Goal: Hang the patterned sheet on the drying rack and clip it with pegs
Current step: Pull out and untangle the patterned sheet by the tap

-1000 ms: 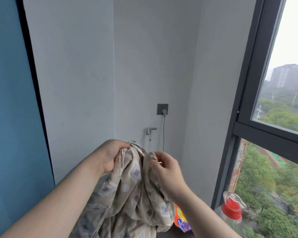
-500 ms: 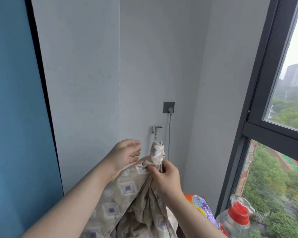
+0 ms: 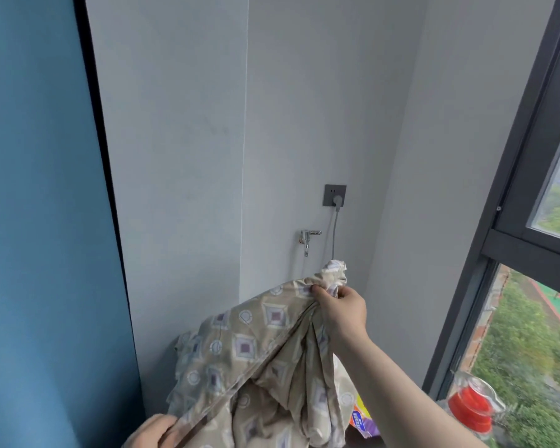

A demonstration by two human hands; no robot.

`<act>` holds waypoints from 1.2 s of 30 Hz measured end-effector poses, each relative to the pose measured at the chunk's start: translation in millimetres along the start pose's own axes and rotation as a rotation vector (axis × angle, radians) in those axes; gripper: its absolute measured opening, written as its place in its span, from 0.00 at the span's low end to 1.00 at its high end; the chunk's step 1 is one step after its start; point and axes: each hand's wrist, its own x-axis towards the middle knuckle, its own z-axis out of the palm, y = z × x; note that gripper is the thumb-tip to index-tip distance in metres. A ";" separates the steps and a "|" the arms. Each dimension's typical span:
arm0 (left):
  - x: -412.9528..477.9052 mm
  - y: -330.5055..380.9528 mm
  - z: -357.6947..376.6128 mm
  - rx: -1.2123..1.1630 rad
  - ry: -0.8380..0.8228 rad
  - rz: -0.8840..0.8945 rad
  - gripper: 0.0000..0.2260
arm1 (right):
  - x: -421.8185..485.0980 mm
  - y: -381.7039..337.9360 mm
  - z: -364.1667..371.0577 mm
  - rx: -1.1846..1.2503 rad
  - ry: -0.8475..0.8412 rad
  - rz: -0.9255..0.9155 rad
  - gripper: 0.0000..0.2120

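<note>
The patterned sheet (image 3: 256,347) is beige with purple squares and white rings, bunched and hanging in front of me. My right hand (image 3: 340,307) grips a corner of it, held up near the wall corner. My left hand (image 3: 152,431) is low at the bottom edge of the view and holds the sheet's hem between thumb and fingers. The hem runs taut between the two hands. No drying rack or pegs are in view.
A tap (image 3: 308,238) and a dark socket (image 3: 335,195) with a plugged grey cable sit on the grey wall behind. A clear bottle with a red cap (image 3: 471,409) and a colourful packet (image 3: 364,421) stand at lower right by the dark window frame (image 3: 511,195). A blue panel (image 3: 39,221) fills the left.
My left hand slid down along the hem from beside my right hand to the bottom of the view. The sheet's edge now stretches out between the hands. The right hand kept its corner.
</note>
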 end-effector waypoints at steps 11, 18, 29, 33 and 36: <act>51.8 197.4 -126.2 -1.030 -0.013 -0.319 0.24 | 0.0 -1.0 1.5 0.054 -0.169 0.089 0.03; 45.0 262.8 -120.6 -1.597 -0.275 -0.230 0.04 | -32.9 0.6 5.3 0.276 -0.093 0.037 0.03; 11.1 248.0 -77.7 -0.768 -0.270 0.321 0.45 | -27.0 -2.8 -6.2 0.295 -0.225 0.075 0.06; -13.5 208.1 -35.0 -0.110 0.003 0.470 0.58 | -23.7 4.1 -6.1 0.345 -0.213 0.120 0.06; 3.1 202.1 -25.1 -0.345 0.262 0.382 0.40 | -28.1 5.8 -1.9 0.321 -0.251 0.107 0.07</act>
